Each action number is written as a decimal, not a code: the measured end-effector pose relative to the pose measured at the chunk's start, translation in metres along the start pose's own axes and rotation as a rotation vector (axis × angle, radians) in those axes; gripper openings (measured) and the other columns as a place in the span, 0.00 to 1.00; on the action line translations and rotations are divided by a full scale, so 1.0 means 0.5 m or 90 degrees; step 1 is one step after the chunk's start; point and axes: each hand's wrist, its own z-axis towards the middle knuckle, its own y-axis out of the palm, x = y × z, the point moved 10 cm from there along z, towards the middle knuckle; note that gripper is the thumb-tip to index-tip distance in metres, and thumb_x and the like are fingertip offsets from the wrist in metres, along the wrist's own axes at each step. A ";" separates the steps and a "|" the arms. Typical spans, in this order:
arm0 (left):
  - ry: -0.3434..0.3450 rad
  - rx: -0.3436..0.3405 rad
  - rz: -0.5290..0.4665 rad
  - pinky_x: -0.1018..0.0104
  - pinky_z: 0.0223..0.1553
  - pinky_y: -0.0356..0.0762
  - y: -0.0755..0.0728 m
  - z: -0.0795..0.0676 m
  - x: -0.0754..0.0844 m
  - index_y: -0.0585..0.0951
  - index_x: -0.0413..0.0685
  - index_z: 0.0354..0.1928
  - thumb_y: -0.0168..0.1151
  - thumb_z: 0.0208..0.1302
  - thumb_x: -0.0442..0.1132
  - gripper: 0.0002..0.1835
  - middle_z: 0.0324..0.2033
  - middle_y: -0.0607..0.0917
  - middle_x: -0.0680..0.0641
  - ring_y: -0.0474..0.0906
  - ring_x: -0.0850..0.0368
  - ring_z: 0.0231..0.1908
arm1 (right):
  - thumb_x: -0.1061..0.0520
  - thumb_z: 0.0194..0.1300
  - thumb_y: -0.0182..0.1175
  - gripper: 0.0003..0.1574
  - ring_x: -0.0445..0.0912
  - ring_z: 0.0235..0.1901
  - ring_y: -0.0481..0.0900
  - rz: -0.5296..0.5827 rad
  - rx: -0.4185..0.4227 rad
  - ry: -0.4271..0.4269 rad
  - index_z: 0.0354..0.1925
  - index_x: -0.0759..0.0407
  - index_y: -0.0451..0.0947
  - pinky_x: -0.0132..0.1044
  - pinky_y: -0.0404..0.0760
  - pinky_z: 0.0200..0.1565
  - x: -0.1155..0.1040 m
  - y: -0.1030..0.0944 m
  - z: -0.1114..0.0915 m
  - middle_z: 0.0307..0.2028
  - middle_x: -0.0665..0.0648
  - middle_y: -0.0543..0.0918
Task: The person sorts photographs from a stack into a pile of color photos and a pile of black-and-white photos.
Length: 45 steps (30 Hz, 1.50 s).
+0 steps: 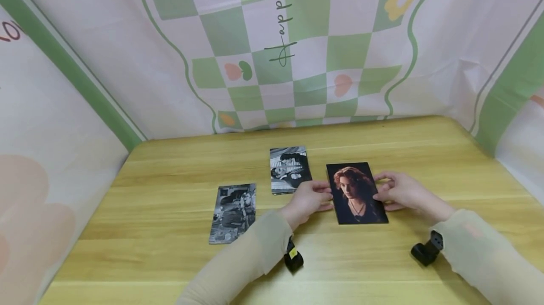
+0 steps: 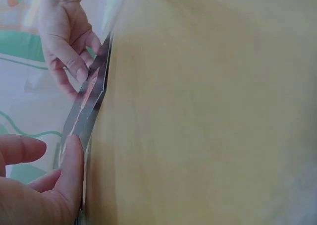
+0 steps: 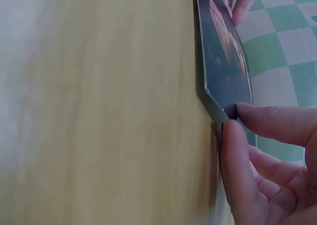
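Observation:
A dark colour portrait photo lies toward the right of the table, between both hands. My right hand pinches its right edge. In the right wrist view, the thumb sits on the photo's face and a finger lies against its edge below. My left hand is at the opposite edge. A straight finger touches the photo there, with the thumb held apart from it in the left wrist view. Close behind the left hand are black-and-white photos, stacked. Another black-and-white photo lies farther left, partly behind the left sleeve.
The wooden table has a rounded far right corner. A curtain with green-and-white checks hangs along its back edge. Black wrist cameras are strapped to both wrists, the left one and the right one hanging low over the table.

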 end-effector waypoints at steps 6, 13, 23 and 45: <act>0.006 0.001 0.002 0.62 0.43 0.85 -0.001 -0.001 0.000 0.73 0.28 0.56 0.53 0.63 0.21 0.19 0.43 0.80 0.40 0.80 0.50 0.44 | 0.65 0.60 0.61 0.37 0.42 0.26 0.77 -0.025 0.014 0.004 0.62 0.77 0.56 0.36 0.85 0.29 -0.003 -0.004 0.000 0.31 0.55 0.77; 0.003 0.003 0.017 0.63 0.43 0.85 -0.003 -0.007 0.003 0.73 0.29 0.57 0.53 0.64 0.22 0.19 0.45 0.80 0.40 0.80 0.50 0.47 | 0.66 0.59 0.57 0.34 0.41 0.30 0.79 -0.043 0.007 -0.010 0.60 0.79 0.58 0.37 0.85 0.30 -0.012 -0.003 -0.004 0.31 0.55 0.80; 0.004 -0.002 0.010 0.60 0.44 0.84 -0.005 -0.011 0.000 0.72 0.28 0.57 0.52 0.64 0.22 0.18 0.47 0.79 0.38 0.79 0.50 0.48 | 0.66 0.58 0.56 0.36 0.43 0.34 0.81 -0.051 0.001 -0.011 0.61 0.80 0.56 0.38 0.85 0.31 -0.006 -0.007 -0.002 0.37 0.59 0.83; 0.018 -0.032 0.008 0.60 0.44 0.84 -0.014 -0.028 0.028 0.72 0.32 0.58 0.54 0.64 0.25 0.20 0.49 0.80 0.38 0.80 0.48 0.48 | 0.63 0.63 0.58 0.37 0.43 0.36 0.82 0.008 0.022 -0.066 0.64 0.76 0.55 0.39 0.86 0.38 -0.050 -0.021 -0.012 0.36 0.54 0.81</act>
